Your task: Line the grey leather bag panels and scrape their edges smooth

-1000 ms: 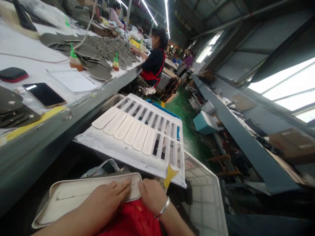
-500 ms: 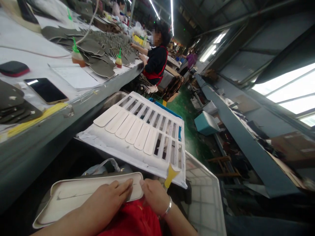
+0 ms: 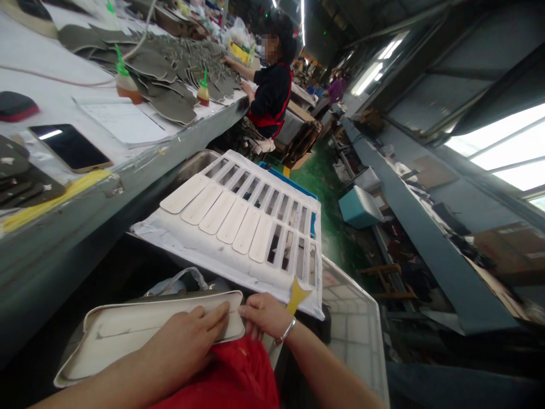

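dim overall | right-hand window blown out (pure white) | phone glare | distance soft

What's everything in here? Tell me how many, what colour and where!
Slatted rack: 1, white, middle
Flat strips: 6, cream, on rack
Long rimmed piece: 1, cream, bottom left
Notched piece: 1, yellow, at rack's corner
Crate: 1, white, right of rack
Table: 1, white-topped, upper left
Cut pieces: uncountable, grey, on table
Bottles: at least 2, green-tipped, on table
Phone: 1, black, on table
Notepad: 1, white, on table
Oval thing: 1, black and red, on table
Box: 1, blue, beyond crate
Co-worker: 1 near, dark and red clothes, beyond rack
Cloth: 1, red, bottom middle
Bracelet: 1, silver, right wrist
Left hand: 1, bare, on rimmed piece
Right hand: 1, bare, at its right end
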`<control>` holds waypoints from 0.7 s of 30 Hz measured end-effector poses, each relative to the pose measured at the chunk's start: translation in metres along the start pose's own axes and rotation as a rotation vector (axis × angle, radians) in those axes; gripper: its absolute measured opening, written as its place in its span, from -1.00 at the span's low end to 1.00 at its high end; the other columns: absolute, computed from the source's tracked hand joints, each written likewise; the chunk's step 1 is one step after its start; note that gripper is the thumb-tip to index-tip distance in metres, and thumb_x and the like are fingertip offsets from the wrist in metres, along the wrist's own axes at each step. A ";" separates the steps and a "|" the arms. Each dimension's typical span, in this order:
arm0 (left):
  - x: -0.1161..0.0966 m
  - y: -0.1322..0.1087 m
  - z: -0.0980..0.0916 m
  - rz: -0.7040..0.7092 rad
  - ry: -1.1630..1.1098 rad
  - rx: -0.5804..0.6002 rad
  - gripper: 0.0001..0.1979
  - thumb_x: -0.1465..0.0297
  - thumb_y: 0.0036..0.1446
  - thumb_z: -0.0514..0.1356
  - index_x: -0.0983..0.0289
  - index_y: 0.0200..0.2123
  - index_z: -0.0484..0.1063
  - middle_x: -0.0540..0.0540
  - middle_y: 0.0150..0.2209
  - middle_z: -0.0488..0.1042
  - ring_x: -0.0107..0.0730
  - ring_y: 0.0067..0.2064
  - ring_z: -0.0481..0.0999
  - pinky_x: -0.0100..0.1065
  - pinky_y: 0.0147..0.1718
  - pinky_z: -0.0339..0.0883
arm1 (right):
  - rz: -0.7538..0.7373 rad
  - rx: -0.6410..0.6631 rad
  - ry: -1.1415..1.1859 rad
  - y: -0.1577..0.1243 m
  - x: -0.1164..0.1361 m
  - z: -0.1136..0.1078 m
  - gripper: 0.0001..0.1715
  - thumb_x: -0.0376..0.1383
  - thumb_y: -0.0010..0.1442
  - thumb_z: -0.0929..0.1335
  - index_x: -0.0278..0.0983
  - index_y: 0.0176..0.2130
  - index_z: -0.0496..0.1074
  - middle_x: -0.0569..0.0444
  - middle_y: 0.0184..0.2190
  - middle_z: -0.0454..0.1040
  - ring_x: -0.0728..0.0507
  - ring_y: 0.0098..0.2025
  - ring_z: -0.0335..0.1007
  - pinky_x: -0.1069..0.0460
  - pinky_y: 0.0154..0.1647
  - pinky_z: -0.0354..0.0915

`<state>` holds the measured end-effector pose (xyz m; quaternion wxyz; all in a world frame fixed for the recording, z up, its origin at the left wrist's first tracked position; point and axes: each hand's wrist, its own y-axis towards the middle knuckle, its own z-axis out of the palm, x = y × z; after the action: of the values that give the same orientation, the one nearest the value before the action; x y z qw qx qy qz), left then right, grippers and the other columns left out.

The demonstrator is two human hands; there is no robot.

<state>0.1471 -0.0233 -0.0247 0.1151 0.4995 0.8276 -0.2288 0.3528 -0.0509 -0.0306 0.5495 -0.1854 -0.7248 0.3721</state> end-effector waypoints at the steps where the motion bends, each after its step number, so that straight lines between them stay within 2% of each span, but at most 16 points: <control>1: 0.000 0.000 -0.003 -0.005 -0.029 0.004 -0.44 0.34 0.01 0.17 0.28 0.12 0.24 0.19 0.22 0.12 0.01 -0.09 0.42 0.00 -0.15 0.37 | 0.025 0.007 -0.032 0.000 0.004 0.000 -0.66 -0.21 0.17 0.26 -0.31 -0.57 0.23 0.18 -0.71 0.37 0.04 -0.75 0.26 0.19 -0.77 0.18; 4: 0.008 -0.017 -0.018 0.022 -0.246 -0.030 -0.33 0.26 -0.07 0.24 0.18 0.14 0.18 0.17 0.23 0.09 0.00 0.05 0.33 -0.05 -0.01 0.26 | 0.086 0.066 -0.099 -0.002 0.012 0.000 -0.67 -0.27 0.19 0.23 -0.31 -0.58 0.22 0.17 -0.71 0.38 0.04 -0.76 0.26 0.18 -0.77 0.18; 6: 0.022 -0.044 -0.031 -0.018 -0.482 -0.173 -0.34 0.24 0.00 0.20 0.11 0.17 0.08 0.15 0.23 0.07 -0.15 0.07 0.31 -0.20 -0.03 0.28 | 0.095 0.081 -0.129 -0.003 0.013 -0.001 -0.69 -0.27 0.19 0.23 -0.31 -0.56 0.24 0.14 -0.70 0.40 0.03 -0.74 0.27 0.18 -0.77 0.18; 7: 0.031 -0.062 -0.036 -0.102 -0.597 -0.286 -0.42 0.23 0.06 0.14 0.12 0.16 0.09 0.15 0.18 0.16 -0.25 0.00 0.35 -0.29 -0.10 0.32 | 0.091 0.079 -0.137 -0.003 0.012 -0.001 -0.70 -0.27 0.19 0.24 -0.31 -0.54 0.25 0.13 -0.68 0.41 0.03 -0.74 0.29 0.18 -0.76 0.19; 9: 0.052 -0.101 -0.039 -0.373 -0.770 -0.518 -0.65 0.20 0.15 0.03 0.20 -0.02 0.25 0.09 -0.14 0.40 -0.40 -0.26 0.43 -0.42 -0.34 0.34 | 0.079 0.060 -0.130 -0.003 0.010 -0.001 -0.73 -0.23 0.15 0.28 -0.31 -0.51 0.26 0.12 -0.65 0.42 0.02 -0.70 0.33 0.18 -0.73 0.22; 10: 0.063 -0.120 -0.036 -0.520 -0.829 -0.598 -0.70 0.16 0.16 0.01 0.24 -0.18 0.30 0.01 -0.36 0.39 -0.46 -0.40 0.39 -0.45 -0.44 0.30 | 0.075 0.061 -0.122 -0.002 0.010 -0.002 -0.73 -0.22 0.14 0.30 -0.32 -0.51 0.26 0.12 -0.65 0.43 0.02 -0.68 0.34 0.19 -0.72 0.23; 11: 0.072 -0.136 -0.030 -0.630 -0.888 -0.622 -0.71 0.13 0.13 0.04 0.25 -0.31 0.29 -0.06 -0.50 0.32 -0.51 -0.50 0.32 -0.48 -0.52 0.24 | 0.075 0.067 -0.111 -0.002 0.010 -0.002 -0.72 -0.20 0.13 0.32 -0.32 -0.50 0.26 0.12 -0.64 0.43 0.03 -0.68 0.34 0.19 -0.72 0.24; 13: 0.087 -0.156 -0.012 -0.715 -1.065 -0.547 -0.68 0.10 0.07 0.11 0.25 -0.42 0.22 -0.13 -0.60 0.22 -0.55 -0.57 0.23 -0.51 -0.60 0.15 | 0.091 0.096 -0.093 -0.001 0.011 -0.003 -0.71 -0.20 0.12 0.33 -0.32 -0.50 0.25 0.12 -0.65 0.42 0.04 -0.69 0.31 0.21 -0.74 0.21; 15: 0.093 -0.161 0.007 -0.705 -1.246 -0.458 -0.64 0.08 0.01 0.15 0.24 -0.46 0.16 -0.16 -0.62 0.19 -0.56 -0.59 0.20 -0.53 -0.65 0.11 | 0.134 0.129 -0.072 -0.001 0.013 -0.006 -0.72 -0.22 0.13 0.32 -0.32 -0.50 0.24 0.13 -0.67 0.40 0.06 -0.72 0.27 0.22 -0.77 0.18; 18: 0.092 -0.149 0.022 -0.691 -1.384 -0.384 -0.57 0.02 -0.05 0.17 0.22 -0.50 0.08 -0.18 -0.65 0.17 -0.58 -0.65 0.16 -0.54 -0.71 0.10 | 0.220 0.152 -0.022 -0.001 0.016 -0.011 -0.76 -0.27 0.17 0.30 -0.33 -0.49 0.24 0.13 -0.68 0.39 0.07 -0.74 0.25 0.23 -0.79 0.16; 21: 0.088 -0.137 0.023 -0.755 -1.336 -0.281 -0.53 -0.05 -0.06 0.14 0.20 -0.50 0.03 -0.17 -0.70 0.22 -0.55 -0.68 0.21 -0.53 -0.72 0.12 | 0.260 0.141 0.039 -0.001 0.017 -0.013 -0.76 -0.30 0.17 0.29 -0.35 -0.49 0.25 0.10 -0.66 0.42 0.05 -0.72 0.29 0.21 -0.76 0.22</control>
<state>-0.0161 -0.0205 -0.0458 0.5656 -0.0789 0.7181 -0.3977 0.3597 -0.0358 -0.0176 0.5221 -0.2457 -0.6560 0.4865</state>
